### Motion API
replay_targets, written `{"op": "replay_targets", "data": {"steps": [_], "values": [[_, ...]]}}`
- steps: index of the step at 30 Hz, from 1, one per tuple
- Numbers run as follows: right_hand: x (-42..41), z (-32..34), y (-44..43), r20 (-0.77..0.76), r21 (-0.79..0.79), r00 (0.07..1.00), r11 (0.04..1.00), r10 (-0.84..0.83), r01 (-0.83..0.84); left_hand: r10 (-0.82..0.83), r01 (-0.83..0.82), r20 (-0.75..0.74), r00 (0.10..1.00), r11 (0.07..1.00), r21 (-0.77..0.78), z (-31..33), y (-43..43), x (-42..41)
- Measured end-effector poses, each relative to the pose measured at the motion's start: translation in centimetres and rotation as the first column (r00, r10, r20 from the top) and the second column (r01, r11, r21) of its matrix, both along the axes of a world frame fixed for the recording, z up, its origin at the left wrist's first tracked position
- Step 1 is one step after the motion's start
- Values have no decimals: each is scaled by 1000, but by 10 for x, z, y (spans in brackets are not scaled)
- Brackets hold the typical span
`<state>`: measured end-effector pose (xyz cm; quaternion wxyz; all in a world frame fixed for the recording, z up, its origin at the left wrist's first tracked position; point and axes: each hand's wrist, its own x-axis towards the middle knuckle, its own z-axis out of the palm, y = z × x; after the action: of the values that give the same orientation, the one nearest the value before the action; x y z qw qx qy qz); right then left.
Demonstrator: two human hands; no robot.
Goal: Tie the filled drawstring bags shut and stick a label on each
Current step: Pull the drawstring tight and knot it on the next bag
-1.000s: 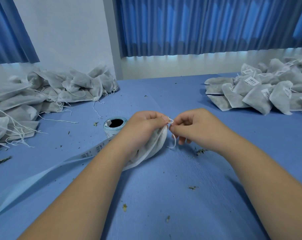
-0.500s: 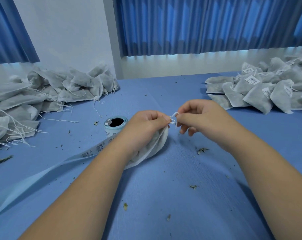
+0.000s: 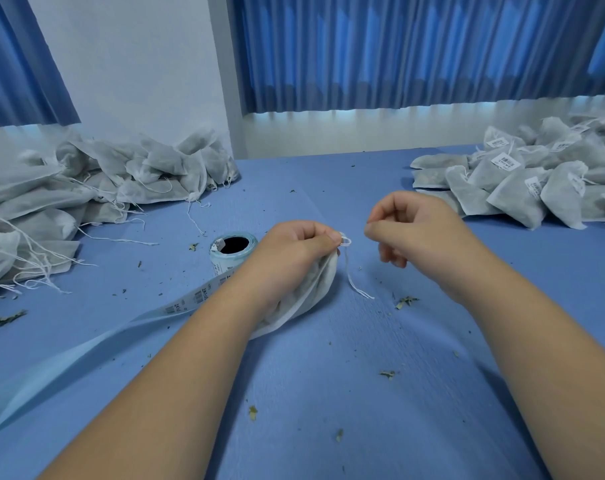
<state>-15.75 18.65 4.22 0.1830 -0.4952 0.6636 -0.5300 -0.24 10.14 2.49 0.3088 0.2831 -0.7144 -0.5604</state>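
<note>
My left hand (image 3: 295, 252) grips the gathered neck of a white filled drawstring bag (image 3: 308, 292) that lies on the blue table (image 3: 328, 375). A small loop of the bag's drawstring (image 3: 350, 271) pokes out past my left thumb, and one loose strand hangs down onto the table. My right hand (image 3: 411, 233) hovers a little to the right of the loop, thumb and forefinger pinched together, the other fingers curled. No string shows between it and the bag. A roll of labels (image 3: 232, 249) stands just left of my left hand, its strip trailing under my left forearm.
A heap of filled bags with loose strings (image 3: 86, 192) lies at the back left. A heap of tied, labelled bags (image 3: 536, 181) lies at the back right. Bits of dried leaf (image 3: 406, 301) are scattered over the table. Wall and blue curtains stand behind.
My right hand has drawn away from the bag's neck, up and to the right, and the string now hangs loose. My left hand and the bag have stayed put.
</note>
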Motion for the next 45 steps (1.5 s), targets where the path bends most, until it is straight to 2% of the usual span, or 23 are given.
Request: {"op": "replay_targets", "data": {"steps": [4,8,13,18,23,29,41,45], "values": [[5,2,3,206,8,963,984,172,-178,10,-9,25,1000,999,-40,-1,0,1],[11,-3,1,273,16,935,970,228,-241,-4,6,27,1000,997,-71,-1,1,0],[12,-4,0,309,-19,922,971,234,-240,0,2,25,1000,997,-73,-1,1,0],[11,-2,1,283,-4,940,980,193,-200,-10,11,21,1000,999,-50,-2,1,-1],[13,-3,-1,102,36,987,992,120,-124,-14,14,0,1000,999,-40,-4,3,-2],[13,-6,-2,14,59,998,997,55,-55,-2,3,-44,999,1000,23,-8,5,-5],[13,-7,-2,-10,125,998,990,70,-68,157,-155,-5,988,968,-197,-10,5,-8],[13,-6,-1,18,140,996,986,86,-87,183,-168,16,983,932,-322,-10,4,-7]]}}
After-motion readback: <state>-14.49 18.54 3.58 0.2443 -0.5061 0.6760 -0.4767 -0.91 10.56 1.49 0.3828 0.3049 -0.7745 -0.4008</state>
